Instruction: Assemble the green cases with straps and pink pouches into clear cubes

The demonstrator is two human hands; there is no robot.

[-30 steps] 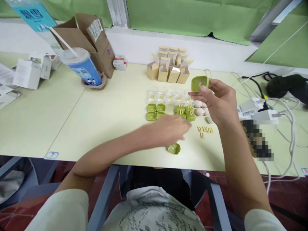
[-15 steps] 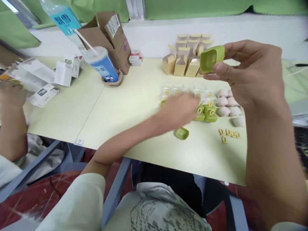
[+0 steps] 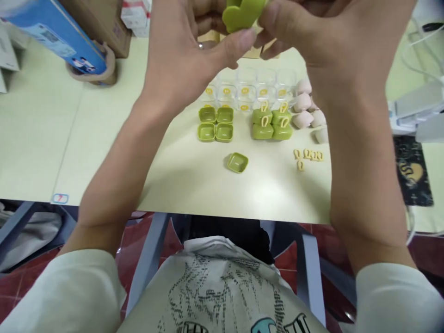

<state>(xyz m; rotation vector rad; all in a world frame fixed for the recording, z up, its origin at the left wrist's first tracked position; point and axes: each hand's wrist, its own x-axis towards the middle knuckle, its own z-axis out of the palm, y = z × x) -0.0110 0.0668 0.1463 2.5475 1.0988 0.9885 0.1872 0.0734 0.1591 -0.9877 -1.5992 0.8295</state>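
Note:
At the top of the view, both my hands close around a glossy green plastic piece (image 3: pixel 243 15) with rounded lobes; the upper frame edge cuts it off. My left hand (image 3: pixel 187 55) has its thumb beneath the piece and its fingers behind. With thumb and fingers, my right hand (image 3: pixel 329 41) grips the opposite side. Below them, green square cups (image 3: pixel 224 132) sit in a block, hollow side up, with a single green cup (image 3: pixel 237 163) nearer me. Green lidded pieces with cream loops (image 3: pixel 262 131) stand to the right.
Clear plastic containers (image 3: pixel 245 90) with yellow marks line the area behind the cups. Pale pink rounded pieces (image 3: pixel 303 119) and loose cream loops (image 3: pixel 313 155) lie to the right. A blue drink cup (image 3: pixel 74 41) in a cardboard holder and a brown box (image 3: pixel 100 23) stand left.
My left hand has risen from the green pieces on the table to meet my right hand at the held piece. My right hand has moved left, and the view has tilted down.

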